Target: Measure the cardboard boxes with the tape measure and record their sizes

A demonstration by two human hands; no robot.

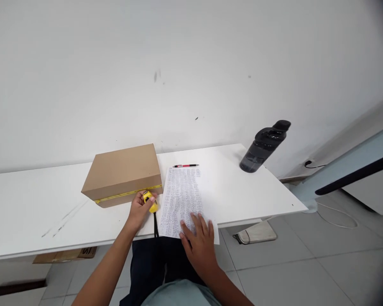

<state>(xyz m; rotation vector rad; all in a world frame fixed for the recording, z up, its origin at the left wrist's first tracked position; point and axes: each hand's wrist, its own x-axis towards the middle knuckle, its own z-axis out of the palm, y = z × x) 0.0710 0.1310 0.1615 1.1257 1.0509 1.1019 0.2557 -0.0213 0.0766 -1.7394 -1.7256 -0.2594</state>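
Note:
My left hand (140, 210) grips a yellow tape measure (151, 202) with a black strap (155, 225) hanging from it over the table edge. A yellow strip of measuring tape (121, 195) runs along the front side of a closed brown cardboard box (124, 167), just beyond that hand. My right hand (199, 244) lies with fingers spread on the lower right part of a sheet of paper (181, 195) covered in dense handwriting. Just above the sheet's top edge lies a red and black pen (185, 165).
A dark bottle (264, 146) stands on the right part of the white table (242, 191), near the wall. Under the table, a flattened piece of cardboard (65, 255) and a pale flat object (257, 233) are partly visible. A cable (338, 219) lies on the floor at right.

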